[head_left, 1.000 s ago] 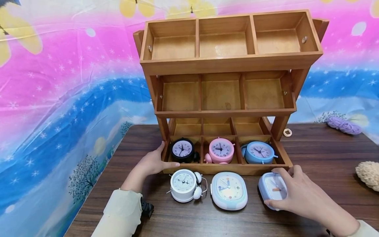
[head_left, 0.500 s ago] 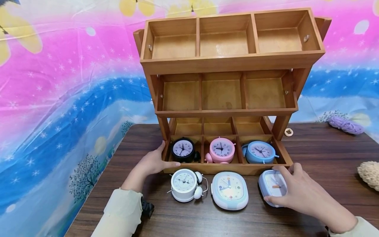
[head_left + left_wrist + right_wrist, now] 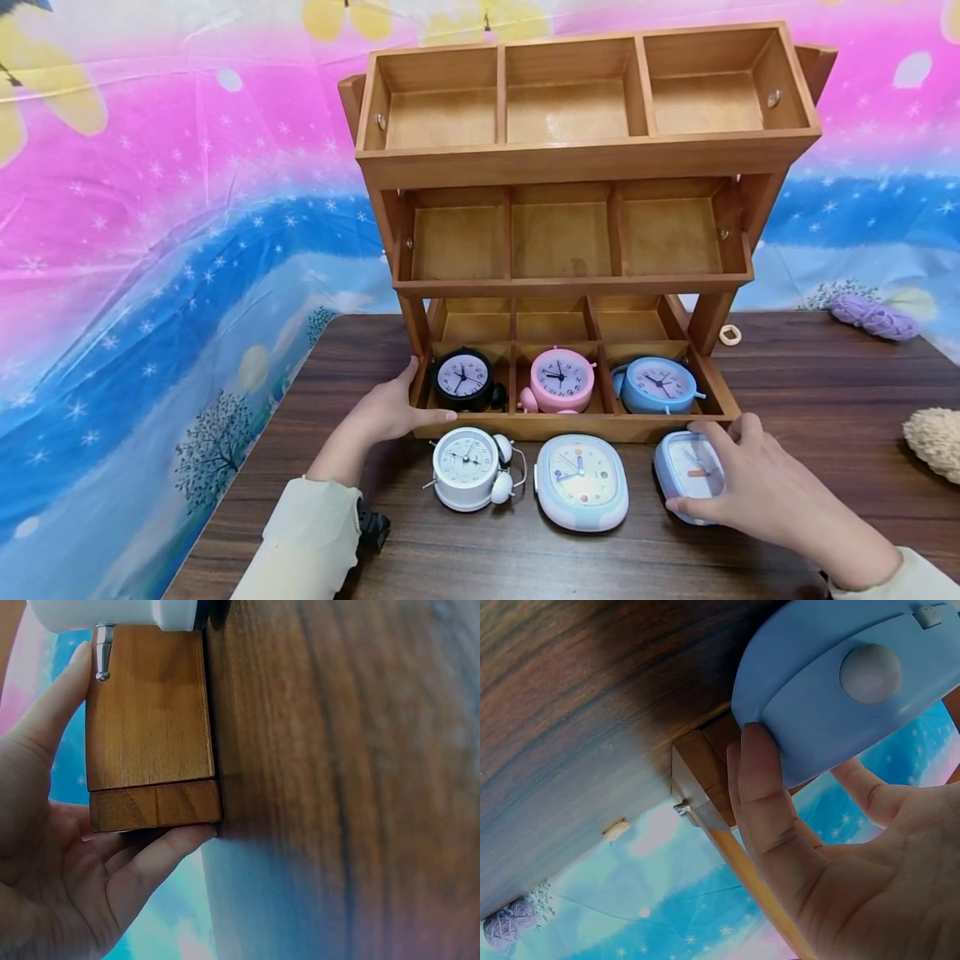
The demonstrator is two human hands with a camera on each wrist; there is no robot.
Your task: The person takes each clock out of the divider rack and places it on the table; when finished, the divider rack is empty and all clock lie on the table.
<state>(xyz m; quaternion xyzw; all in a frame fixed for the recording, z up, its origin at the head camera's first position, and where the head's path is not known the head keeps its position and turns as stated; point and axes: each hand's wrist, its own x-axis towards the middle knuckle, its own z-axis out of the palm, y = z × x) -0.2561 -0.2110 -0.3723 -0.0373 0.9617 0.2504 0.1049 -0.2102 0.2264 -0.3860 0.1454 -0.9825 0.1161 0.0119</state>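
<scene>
My left hand (image 3: 382, 412) grips the lower left corner of a tiered wooden rack (image 3: 570, 429), its thumb along the front rim and its fingers against the end. At the right, my right hand (image 3: 765, 479) holds a rounded-square light-blue alarm clock (image 3: 681, 475) between thumb and fingers, close in front of the rack. The right wrist view shows this clock's side (image 3: 817, 682) with a round pale knob. To its left, a white clock with pale-blue trim (image 3: 582, 482) and a white twin-bell alarm clock (image 3: 467, 467) lie face up on the table.
The rack's bottom row holds a black clock (image 3: 463, 379), a pink clock (image 3: 562, 379) and a blue clock (image 3: 660, 385). Purple yarn (image 3: 873, 317), a small wooden ring (image 3: 730, 335) and a fluffy beige ball (image 3: 933, 442) lie on the table (image 3: 825, 387) to the right.
The right hand and the light-blue clock have shifted very slightly toward the rack. The left hand stays on the rack's corner, and the other clocks stay in place.
</scene>
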